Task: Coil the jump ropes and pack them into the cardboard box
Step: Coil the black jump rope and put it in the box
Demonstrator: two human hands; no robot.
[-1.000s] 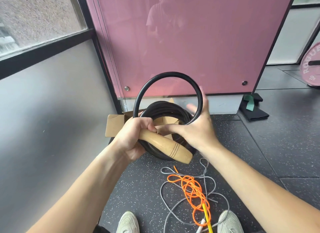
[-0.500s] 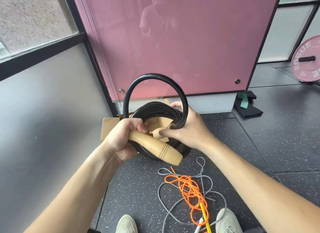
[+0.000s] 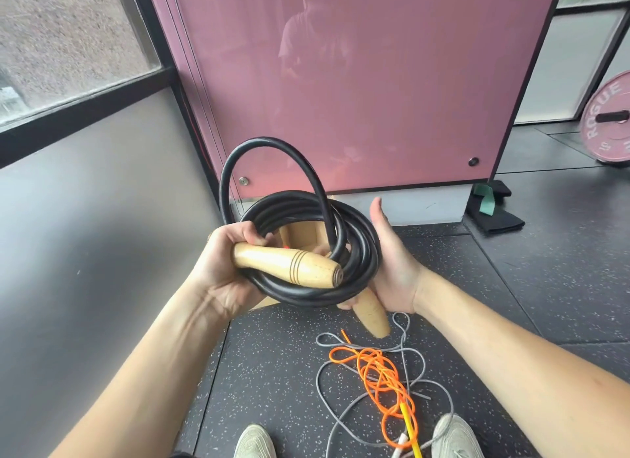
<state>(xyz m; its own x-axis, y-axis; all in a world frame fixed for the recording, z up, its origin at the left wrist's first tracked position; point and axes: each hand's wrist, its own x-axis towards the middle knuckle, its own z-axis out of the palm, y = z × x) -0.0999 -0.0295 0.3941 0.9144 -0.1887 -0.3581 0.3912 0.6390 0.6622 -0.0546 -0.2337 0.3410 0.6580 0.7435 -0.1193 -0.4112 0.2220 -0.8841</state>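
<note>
my left hand (image 3: 221, 273) clamps the wooden handle (image 3: 289, 266) on the black coil (image 3: 363, 249); right hand (image 3: 392, 263) touches coil, fingers i cannot tell.

Three ropes were counted: one black jump rope (image 3: 361, 263), one orange jump rope (image 3: 378, 375), one grey jump rope (image 3: 341, 410). There were two wooden handles (image 3: 289, 265) (image 3: 373, 316), two hands (left hand (image 3: 221, 270), right hand (image 3: 392, 263)), two shoes (image 3: 254, 442) (image 3: 455, 437), one cardboard box (image 3: 301, 232) and one pink weight plate (image 3: 606, 116)

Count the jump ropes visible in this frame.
3. A black rope, coiled, is gripped by the left hand; an orange rope lies tangled on the floor; a grey rope lies loose beneath it. The cardboard box behind the coil may hide more.
</note>
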